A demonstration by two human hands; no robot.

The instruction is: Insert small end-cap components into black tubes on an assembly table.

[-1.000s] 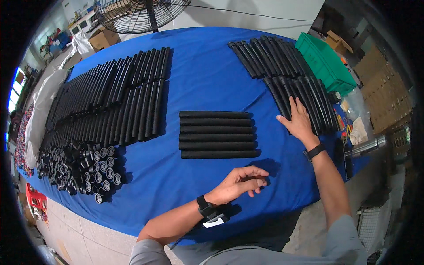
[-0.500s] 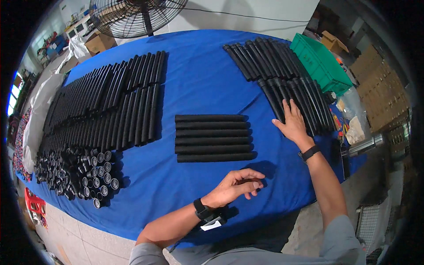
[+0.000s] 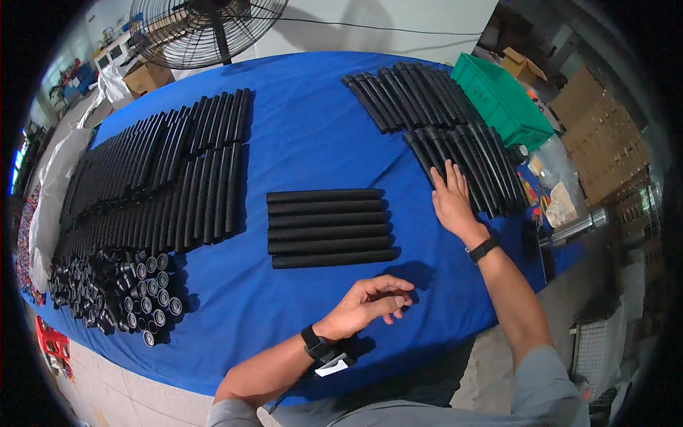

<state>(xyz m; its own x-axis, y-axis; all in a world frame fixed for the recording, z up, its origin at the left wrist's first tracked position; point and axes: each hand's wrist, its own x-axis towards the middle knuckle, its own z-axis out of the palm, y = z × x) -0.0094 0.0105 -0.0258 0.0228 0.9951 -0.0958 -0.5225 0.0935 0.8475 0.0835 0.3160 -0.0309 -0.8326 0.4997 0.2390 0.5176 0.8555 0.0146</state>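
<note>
My right hand (image 3: 453, 203) lies with fingers stretched out over the near left edge of a batch of black tubes (image 3: 491, 167) with thicker collars at their far ends. No tube is wrapped in its fingers. My left hand (image 3: 364, 306) hovers over the blue cloth, fingers loosely bent, thumb apart from the index finger, and nothing visible in it. Just beyond it, several black tubes (image 3: 327, 231) lie side by side in a neat crosswise row. At the left is a big layered stack of black tubes (image 3: 153, 167), with a heap of round black caps (image 3: 146, 302) nearer me.
A blue cloth (image 3: 306, 121) covers the table. Behind it stands a black wire fan (image 3: 213, 28). At the right are a green crate (image 3: 501, 99), a metal cylinder (image 3: 580, 226) and cardboard (image 3: 601, 135). A red stool (image 3: 53, 338) stands lower left.
The view has shifted slightly, so the table's contents sit a little further left. My right hand stays on the tubes, its fingers closer together and its thumb tucked in. My left hand keeps its pose.
</note>
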